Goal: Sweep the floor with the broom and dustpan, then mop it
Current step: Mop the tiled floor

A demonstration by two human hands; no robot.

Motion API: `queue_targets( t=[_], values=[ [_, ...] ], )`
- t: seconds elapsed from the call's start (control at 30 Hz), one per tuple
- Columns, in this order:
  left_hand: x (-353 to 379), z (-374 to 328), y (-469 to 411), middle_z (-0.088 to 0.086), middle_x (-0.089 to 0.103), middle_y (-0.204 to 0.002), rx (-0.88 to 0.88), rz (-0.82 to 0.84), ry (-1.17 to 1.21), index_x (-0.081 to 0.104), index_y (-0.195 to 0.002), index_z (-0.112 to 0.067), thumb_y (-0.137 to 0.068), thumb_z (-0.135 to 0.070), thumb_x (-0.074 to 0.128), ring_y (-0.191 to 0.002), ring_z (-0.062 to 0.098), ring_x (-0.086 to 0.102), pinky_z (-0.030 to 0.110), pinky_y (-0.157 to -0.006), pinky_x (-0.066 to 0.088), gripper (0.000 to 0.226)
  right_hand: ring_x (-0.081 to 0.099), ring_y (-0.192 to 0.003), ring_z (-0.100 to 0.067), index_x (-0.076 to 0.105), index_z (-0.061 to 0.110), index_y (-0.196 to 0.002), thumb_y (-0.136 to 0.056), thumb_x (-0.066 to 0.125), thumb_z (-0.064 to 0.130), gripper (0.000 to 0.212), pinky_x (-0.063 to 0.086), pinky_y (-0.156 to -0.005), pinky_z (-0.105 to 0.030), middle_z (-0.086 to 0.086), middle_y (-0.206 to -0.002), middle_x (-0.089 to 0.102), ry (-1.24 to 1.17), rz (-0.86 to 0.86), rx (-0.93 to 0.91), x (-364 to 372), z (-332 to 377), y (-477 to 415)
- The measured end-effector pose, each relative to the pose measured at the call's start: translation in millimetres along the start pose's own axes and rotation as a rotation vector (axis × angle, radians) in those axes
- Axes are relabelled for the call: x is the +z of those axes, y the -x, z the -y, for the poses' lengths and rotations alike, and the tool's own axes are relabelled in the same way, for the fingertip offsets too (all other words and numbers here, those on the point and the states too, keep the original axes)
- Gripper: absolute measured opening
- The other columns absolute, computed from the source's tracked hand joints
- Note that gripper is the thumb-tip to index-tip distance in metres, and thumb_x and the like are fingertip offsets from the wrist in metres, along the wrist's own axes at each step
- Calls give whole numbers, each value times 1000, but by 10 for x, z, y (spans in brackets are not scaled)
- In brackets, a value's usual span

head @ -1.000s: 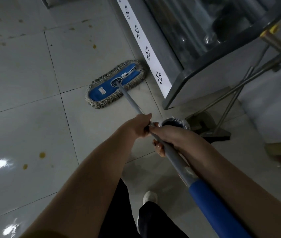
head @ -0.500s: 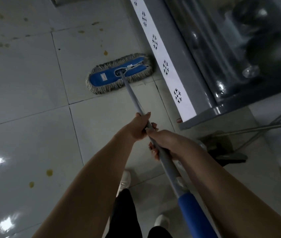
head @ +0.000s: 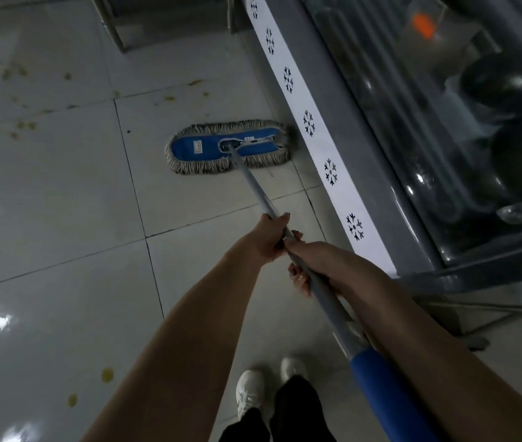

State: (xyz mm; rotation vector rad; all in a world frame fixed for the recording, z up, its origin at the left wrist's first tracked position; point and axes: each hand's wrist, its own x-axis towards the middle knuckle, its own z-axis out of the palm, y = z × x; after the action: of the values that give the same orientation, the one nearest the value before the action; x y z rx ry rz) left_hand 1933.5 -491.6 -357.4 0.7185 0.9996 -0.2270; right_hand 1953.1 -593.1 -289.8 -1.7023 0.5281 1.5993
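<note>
A flat mop head (head: 195, 147), blue on top with a grey fringe, lies on the pale tiled floor (head: 55, 193), its right end against the base of a display freezer. Its grey mop handle (head: 254, 188) runs back toward me and ends in a blue grip (head: 387, 387). My left hand (head: 267, 239) grips the handle further forward. Just behind it, my right hand (head: 320, 264) grips the same handle, fingers curled underneath. No broom or dustpan is identifiable.
The display freezer (head: 390, 161), with a white snowflake strip (head: 320, 148) and glass top, fills the right side. Yellow-brown spots (head: 106, 374) dot the floor at left and far left. A metal frame leg (head: 116, 33) stands at the top. My white shoes (head: 250, 393) are below.
The mop head has been pushed forward along the freezer base and turned more square to it. I have stepped forward; both hands keep their hold on the handle.
</note>
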Motion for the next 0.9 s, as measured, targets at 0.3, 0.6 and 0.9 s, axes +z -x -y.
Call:
queue_targets(
  t=[0.3, 0.6, 0.9],
  values=[
    [72, -959, -534, 9, 43, -81, 46, -28, 88, 34, -106, -9, -99, -17, 45, -58, 18, 53, 25, -41, 53, 16, 43, -25, -9, 46, 7, -79, -96, 50, 41, 38, 38, -32, -15, -4, -43, 51, 94, -2, -51, 29, 1128, -273],
    [13, -2349, -1200, 11, 45, -76, 52, -84, 142, 35, -107, -7, -99, -17, 45, -59, 19, 53, 24, -39, 50, 16, 45, -27, -11, 45, 7, -82, -96, 51, 36, 33, 41, -34, -18, -8, -57, 50, 146, 24, -76, 215, 2665, -648],
    [-290, -3692, -1643, 10, 53, -74, 45, -75, 110, 38, -108, -5, -99, -20, 45, -62, 17, 57, 21, -42, 53, 18, 45, -26, -13, 46, 6, -82, -95, 53, 37, 33, 42, -34, -18, -4, -33, 52, 204, -12, -82, 660, 4072, -928]
  ],
)
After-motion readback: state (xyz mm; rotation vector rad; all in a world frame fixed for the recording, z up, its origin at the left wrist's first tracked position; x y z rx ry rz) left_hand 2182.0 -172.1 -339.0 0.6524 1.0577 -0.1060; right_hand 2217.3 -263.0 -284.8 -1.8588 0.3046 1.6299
